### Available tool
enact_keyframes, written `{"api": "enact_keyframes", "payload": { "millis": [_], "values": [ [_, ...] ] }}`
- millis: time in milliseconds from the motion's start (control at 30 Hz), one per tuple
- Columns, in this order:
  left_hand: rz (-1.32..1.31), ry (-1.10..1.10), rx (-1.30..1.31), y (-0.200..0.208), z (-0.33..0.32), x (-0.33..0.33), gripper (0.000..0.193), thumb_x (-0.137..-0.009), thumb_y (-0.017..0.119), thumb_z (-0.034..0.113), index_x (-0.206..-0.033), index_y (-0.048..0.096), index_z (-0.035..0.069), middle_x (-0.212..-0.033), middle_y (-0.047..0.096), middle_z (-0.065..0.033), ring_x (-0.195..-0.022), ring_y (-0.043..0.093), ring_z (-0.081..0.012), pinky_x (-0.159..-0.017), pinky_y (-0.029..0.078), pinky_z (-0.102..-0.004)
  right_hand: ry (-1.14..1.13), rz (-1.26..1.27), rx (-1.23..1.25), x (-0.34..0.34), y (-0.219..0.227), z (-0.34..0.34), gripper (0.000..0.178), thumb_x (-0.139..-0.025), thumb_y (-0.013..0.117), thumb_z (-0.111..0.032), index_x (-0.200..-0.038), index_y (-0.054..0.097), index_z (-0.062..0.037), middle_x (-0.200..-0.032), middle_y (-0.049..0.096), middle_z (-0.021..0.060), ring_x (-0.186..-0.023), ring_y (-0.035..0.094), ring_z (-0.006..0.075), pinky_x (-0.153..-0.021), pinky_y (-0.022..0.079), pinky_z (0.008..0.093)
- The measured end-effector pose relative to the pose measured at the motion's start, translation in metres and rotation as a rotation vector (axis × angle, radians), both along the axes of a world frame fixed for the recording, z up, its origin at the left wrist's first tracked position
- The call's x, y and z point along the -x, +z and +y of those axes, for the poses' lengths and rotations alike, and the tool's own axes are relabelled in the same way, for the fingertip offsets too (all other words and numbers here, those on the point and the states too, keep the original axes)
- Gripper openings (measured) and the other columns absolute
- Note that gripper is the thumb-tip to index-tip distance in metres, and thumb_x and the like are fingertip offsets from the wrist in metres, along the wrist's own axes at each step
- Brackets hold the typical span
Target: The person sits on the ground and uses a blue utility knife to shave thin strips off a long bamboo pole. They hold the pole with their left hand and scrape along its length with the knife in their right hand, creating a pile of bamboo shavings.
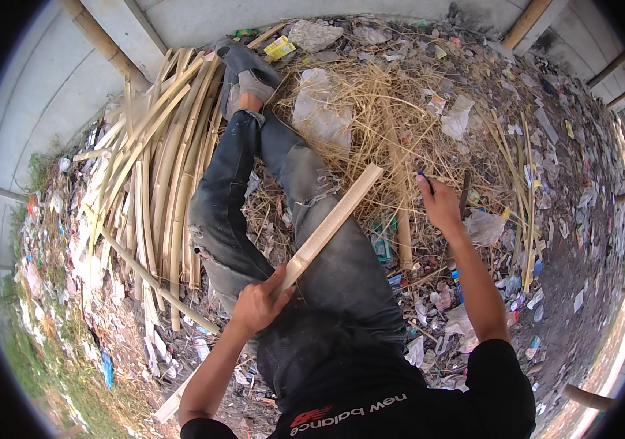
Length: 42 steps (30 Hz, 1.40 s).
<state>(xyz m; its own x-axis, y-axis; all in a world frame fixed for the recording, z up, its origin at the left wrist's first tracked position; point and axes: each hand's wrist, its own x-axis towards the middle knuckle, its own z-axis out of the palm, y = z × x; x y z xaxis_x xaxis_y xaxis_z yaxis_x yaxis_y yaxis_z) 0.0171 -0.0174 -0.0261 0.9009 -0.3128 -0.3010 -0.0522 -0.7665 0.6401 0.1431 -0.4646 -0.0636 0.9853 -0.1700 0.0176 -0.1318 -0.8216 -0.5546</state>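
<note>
My left hand (257,304) is closed around a pale split bamboo strip (334,227), which lies slanting across my thigh with its far end up and to the right. Another pale length (173,401) shows beside my left forearm; whether it belongs to the same strip I cannot tell. Out to the right, apart from the strip, my right hand (440,205) is closed on a dark tool with a blue end (421,175). Most of that tool is hidden by the fingers. A dark narrow piece (465,192) shows just beside this hand.
Many bamboo strips (177,175) are heaped left of my outstretched legs (290,168). Straw-like shavings (371,110) cover the ground ahead, with a bamboo length (399,190) among them. Litter surrounds me. A pale wall (203,18) with poles stands at the back.
</note>
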Motion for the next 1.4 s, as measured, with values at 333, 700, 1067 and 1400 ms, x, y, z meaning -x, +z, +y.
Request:
{"api": "enact_keyframes", "payload": {
  "millis": [333,700,1067,1400],
  "values": [
    [-0.145,-0.032,-0.147,-0.024,-0.054,-0.051,0.065,-0.099,0.067,0.043,-0.155,0.051,0.015,-0.081,0.073,-0.0262,-0.081,0.074,-0.0454,-0.077,0.06,-0.0548,0.416,0.095,0.035,0.066,-0.012,0.138,0.053,-0.107,0.055,-0.048,-0.082,0.067,-0.0024,-0.069,0.068,0.0244,-0.069,0.069,0.047,-0.064,0.055,0.0548],
    [-0.203,-0.111,-0.213,-0.026,-0.041,-0.033,0.074,-0.096,0.072,0.036,-0.16,0.043,0.012,-0.079,0.072,-0.0252,-0.074,0.073,-0.0448,-0.071,0.059,-0.0542,0.443,0.037,0.059,0.059,-0.014,0.139,0.053,-0.105,0.058,-0.052,-0.082,0.067,-0.0047,-0.067,0.068,0.023,-0.067,0.069,0.0457,-0.062,0.054,0.0551],
    [-0.261,-0.264,-0.195,0.006,0.033,0.02,0.073,-0.091,0.078,0.03,-0.156,0.051,0.01,-0.075,0.07,-0.0166,-0.064,0.07,-0.0416,-0.06,0.057,-0.051,-0.157,0.163,0.077,-0.004,-0.066,0.013,0.065,-0.11,0.044,-0.056,-0.091,0.072,0.0003,-0.082,0.072,0.0277,-0.082,0.07,0.049,-0.078,0.054,0.0582],
    [-0.216,-0.107,-0.266,-0.003,0.031,0.041,0.068,-0.093,0.075,0.036,-0.155,0.054,0.019,-0.078,0.071,-0.0165,-0.066,0.071,-0.0405,-0.061,0.058,-0.0515,-0.161,-0.014,-0.078,-0.024,-0.001,-0.027,0.068,-0.108,0.051,-0.057,-0.081,0.063,0.0044,-0.066,0.058,0.024,-0.067,0.06,0.0447,-0.067,0.046,0.0512]
  ]
}}
